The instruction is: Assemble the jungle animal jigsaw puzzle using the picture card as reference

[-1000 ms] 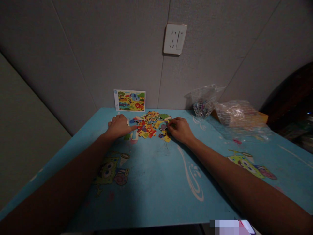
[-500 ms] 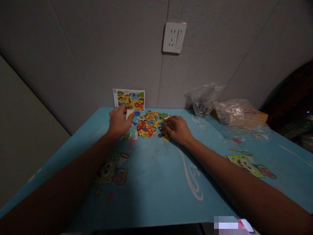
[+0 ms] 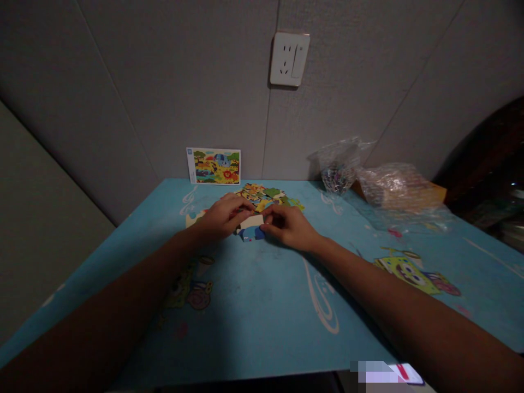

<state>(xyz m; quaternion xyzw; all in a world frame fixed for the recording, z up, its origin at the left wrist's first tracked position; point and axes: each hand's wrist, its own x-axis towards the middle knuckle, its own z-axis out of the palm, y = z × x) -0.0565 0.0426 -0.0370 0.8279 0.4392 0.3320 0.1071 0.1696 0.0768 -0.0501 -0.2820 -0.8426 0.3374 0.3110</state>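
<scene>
My left hand (image 3: 223, 218) is closed, with its fingertips on the left side of small puzzle pieces (image 3: 251, 228) coloured cream and blue. From the other side my right hand (image 3: 292, 226) pinches the same pieces between thumb and fingers. Where one piece ends and the other begins is too small and dim to tell. Just behind the hands lies a heap of loose puzzle pieces (image 3: 272, 194) in yellow, green and orange. Another pale piece (image 3: 191, 219) shows at the left, partly hidden by my left hand.
A picture card (image 3: 215, 166) with animals leans on the wall at the back. Clear plastic bags (image 3: 393, 188) lie at the back right of the blue table (image 3: 262, 305). A socket plate (image 3: 289, 59) is on the wall. A lit screen (image 3: 409, 374) shows below the table edge.
My left hand has moved right and toward me, carrying a piece from near the card. My right hand has left the heap's edge and now meets it at the cream and blue pieces.
</scene>
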